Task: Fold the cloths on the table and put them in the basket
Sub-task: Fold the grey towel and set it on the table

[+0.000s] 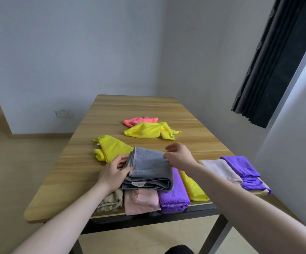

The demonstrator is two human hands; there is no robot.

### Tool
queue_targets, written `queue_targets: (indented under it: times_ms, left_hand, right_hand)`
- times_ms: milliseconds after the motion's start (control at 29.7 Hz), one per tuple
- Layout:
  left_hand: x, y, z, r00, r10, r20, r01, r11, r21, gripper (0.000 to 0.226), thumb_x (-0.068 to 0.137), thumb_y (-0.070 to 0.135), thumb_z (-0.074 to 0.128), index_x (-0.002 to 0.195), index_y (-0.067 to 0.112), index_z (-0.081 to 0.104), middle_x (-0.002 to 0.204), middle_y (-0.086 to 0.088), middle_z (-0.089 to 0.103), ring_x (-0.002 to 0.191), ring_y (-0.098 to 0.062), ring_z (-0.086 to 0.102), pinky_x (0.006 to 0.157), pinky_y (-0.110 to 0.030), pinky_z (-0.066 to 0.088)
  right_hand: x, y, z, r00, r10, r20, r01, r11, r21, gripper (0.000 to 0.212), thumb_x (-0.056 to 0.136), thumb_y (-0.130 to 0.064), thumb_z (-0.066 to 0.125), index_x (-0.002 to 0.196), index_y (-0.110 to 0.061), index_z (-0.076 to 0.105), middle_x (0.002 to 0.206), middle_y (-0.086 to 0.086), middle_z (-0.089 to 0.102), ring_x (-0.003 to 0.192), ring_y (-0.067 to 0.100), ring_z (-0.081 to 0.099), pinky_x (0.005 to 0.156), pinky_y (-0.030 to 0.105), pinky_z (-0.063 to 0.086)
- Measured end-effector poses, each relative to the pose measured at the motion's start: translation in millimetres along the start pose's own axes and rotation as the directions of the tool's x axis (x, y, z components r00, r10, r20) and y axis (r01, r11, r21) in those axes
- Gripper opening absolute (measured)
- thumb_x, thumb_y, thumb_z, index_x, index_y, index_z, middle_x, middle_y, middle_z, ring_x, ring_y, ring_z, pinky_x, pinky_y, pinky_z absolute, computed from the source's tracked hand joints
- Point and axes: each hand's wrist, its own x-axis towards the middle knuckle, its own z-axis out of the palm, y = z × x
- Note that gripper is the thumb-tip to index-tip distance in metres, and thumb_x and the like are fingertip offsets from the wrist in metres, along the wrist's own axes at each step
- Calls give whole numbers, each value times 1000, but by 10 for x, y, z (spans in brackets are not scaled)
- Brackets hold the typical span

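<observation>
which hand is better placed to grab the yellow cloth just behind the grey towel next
Probably the left hand: it grips the grey towel's left edge, right beside that yellow cloth. The right hand is farther right.

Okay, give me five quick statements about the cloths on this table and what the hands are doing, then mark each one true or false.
1. Both hands are on the gray towel. True: the left hand holds its left edge and the right hand pinches its far right corner.
2. The gray towel lies straight on the bare table. False: it sits on top of other folded cloths.
3. A pink cloth lies farthest from the person. True.
4. A basket stands beside the purple cloth. False: no basket is in view.
5. Every cloth is neatly folded. False: the far yellow cloth lies rumpled.
</observation>
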Motion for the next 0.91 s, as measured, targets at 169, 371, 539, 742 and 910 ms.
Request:
queue_targets:
  times_ms: [169, 371, 539, 742, 910]
  left_hand:
    - [43, 129, -49, 999, -42, 28, 45, 992, -116, 61, 64, 51, 67, 123, 37, 61, 128, 9, 63, 116, -11, 60, 97, -34, 45]
    - [79, 590, -91, 991, 130, 45, -130, 991, 16, 39, 71, 43, 65, 108, 32, 71, 128, 8, 56, 121, -9, 53, 99, -27, 37]
    - [-53, 851, 210, 877, 242, 415, -362, 901, 240, 28, 86, 44, 62, 103, 29, 78, 114, 19, 68, 110, 3, 60, 104, -27, 44]
    - [-107, 716, 292, 846, 213, 489, -400, 860, 318, 32, 85, 45, 58, 105, 31, 78, 115, 23, 69, 112, 4, 59, 106, -32, 45]
    - [-92, 774, 205, 845, 216, 490, -374, 893, 251, 27, 90, 38, 59, 103, 29, 81, 121, 21, 69, 115, 7, 59, 108, -26, 42]
  right_hand:
    - [-34, 217, -164, 972, 193, 131, -189, 981, -39, 54, 80, -30, 74, 127, -17, 52, 104, 5, 68, 84, 19, 68, 59, 29, 59]
    - [78, 226, -128, 940, 274, 206, -281, 960, 7, 26, 82, -37, 76, 89, -15, 64, 79, 5, 59, 60, 18, 58, 57, 26, 56]
    - [235, 142, -30, 923, 323, 208, -336, 941, 29, 26, 84, -34, 75, 92, -14, 62, 84, 5, 57, 64, 18, 52, 54, 24, 45]
    - [361, 60, -46, 861, 372, 346, -410, 911, 40, 36, 75, -38, 79, 91, -16, 55, 70, 1, 40, 55, 13, 33, 51, 27, 24]
    - [366, 70, -121, 894, 270, 357, -344, 925, 162, 38, 78, -17, 80, 110, -6, 64, 99, 10, 62, 83, 20, 60, 75, 31, 57]
